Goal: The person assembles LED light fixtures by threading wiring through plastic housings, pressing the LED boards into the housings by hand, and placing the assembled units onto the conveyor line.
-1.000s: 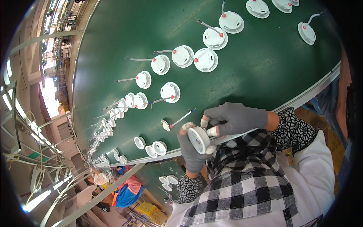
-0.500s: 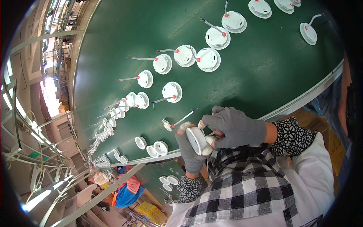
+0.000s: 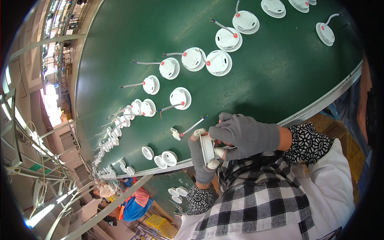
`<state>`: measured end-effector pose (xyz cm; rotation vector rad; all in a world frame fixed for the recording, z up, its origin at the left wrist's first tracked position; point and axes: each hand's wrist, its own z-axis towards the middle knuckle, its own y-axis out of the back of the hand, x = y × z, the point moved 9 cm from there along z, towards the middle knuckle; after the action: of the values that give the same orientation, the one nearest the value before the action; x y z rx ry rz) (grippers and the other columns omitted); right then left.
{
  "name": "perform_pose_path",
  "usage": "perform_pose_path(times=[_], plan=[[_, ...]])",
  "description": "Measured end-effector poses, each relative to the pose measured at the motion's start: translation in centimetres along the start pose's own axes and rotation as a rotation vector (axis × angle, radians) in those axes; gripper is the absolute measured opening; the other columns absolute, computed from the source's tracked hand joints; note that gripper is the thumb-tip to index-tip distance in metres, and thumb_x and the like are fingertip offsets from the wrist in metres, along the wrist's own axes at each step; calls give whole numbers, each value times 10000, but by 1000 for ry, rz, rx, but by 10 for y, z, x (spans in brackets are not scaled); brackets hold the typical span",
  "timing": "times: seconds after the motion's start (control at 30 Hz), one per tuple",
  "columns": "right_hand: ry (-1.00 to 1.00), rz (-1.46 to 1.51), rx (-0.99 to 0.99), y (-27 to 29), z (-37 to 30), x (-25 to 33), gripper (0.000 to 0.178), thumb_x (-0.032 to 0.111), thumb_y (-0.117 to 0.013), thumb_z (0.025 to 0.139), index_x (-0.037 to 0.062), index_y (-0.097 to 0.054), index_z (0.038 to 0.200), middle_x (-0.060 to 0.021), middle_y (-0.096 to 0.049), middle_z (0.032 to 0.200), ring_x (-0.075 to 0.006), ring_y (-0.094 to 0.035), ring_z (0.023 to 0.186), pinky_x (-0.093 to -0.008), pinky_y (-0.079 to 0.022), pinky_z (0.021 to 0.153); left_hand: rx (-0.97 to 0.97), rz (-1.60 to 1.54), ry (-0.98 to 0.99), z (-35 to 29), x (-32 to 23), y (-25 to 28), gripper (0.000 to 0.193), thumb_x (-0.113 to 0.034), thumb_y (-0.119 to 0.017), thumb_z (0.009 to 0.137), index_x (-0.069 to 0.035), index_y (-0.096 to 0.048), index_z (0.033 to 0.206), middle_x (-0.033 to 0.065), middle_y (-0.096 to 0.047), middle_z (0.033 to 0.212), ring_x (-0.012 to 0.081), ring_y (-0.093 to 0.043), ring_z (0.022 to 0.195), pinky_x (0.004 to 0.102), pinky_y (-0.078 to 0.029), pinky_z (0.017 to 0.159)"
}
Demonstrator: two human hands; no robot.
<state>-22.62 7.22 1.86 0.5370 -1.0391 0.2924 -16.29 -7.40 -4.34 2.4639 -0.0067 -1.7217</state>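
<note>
Near the table's front edge, my left hand point(image 3: 201, 164), in a grey glove with pale fingertip covers, is closed round the rim of a white round lamp housing point(image 3: 207, 149). The housing is tipped up and seen nearly edge-on. My right hand point(image 3: 250, 136), gloved the same way, is curled against the housing's right side. Its fingertips are pressed together, and whatever they pinch is hidden. Just beyond the left fingers lies a small white part point(image 3: 175, 134), and a grey cable point(image 3: 193, 125) with bared coloured wire ends is beside it.
Several white round lamps point(image 3: 219, 63) with grey cables stand in rows across the green table point(image 3: 256, 84). Open white housings point(image 3: 169, 158) lie left of my hands. A metal rim point(image 3: 320, 104) edges the table. Another person point(image 3: 136, 204) works further down at the left.
The white housing has turned from showing its open face at a slant to nearly edge-on. My right hand has shifted slightly left, closer against it.
</note>
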Motion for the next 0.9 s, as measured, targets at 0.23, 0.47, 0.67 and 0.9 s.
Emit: perform_pose_path(times=[0.23, 0.47, 0.67, 0.9], plan=[[-74, -61, 56, -7, 0, -4, 378, 225, -703, 677, 63, -485, 940, -57, -564, 728, -293, -540, 716, -381, -497, 580, -26, 8, -140, 1, -11, -5, 950, -520, -802, 674, -52, -316, 1343, 100, -468, 1159, 199, -553, 979, 325, -480, 839], [-57, -154, -89, -9, -9, -13, 360, 221, -682, 693, 50, -514, 960, -71, -552, 692, -298, -533, 618, -388, -502, 611, 56, 88, -179, -4, -18, -6, 966, -602, -747, 692, -55, -306, 1354, 80, -447, 1199, 195, -514, 1062, 325, -446, 898], [-327, 124, 134, -15, -11, -22, 279, 310, -602, 814, 91, -552, 980, -82, -554, 655, -285, -572, 639, -404, -486, 583, 62, 113, -203, -6, -24, -3, 738, -417, -664, 839, -70, -295, 1375, 67, -431, 1246, 177, -477, 1162, 327, -411, 986], [-539, 474, 208, -20, -11, -28, 244, 275, -609, 784, 71, -564, 909, -63, -538, 637, -219, -588, 620, -353, -468, 598, 2, 331, -289, -8, -11, 15, 944, -403, -842, 617, -70, -300, 1315, 101, -445, 1182, 225, -553, 1021, 349, -474, 889]])
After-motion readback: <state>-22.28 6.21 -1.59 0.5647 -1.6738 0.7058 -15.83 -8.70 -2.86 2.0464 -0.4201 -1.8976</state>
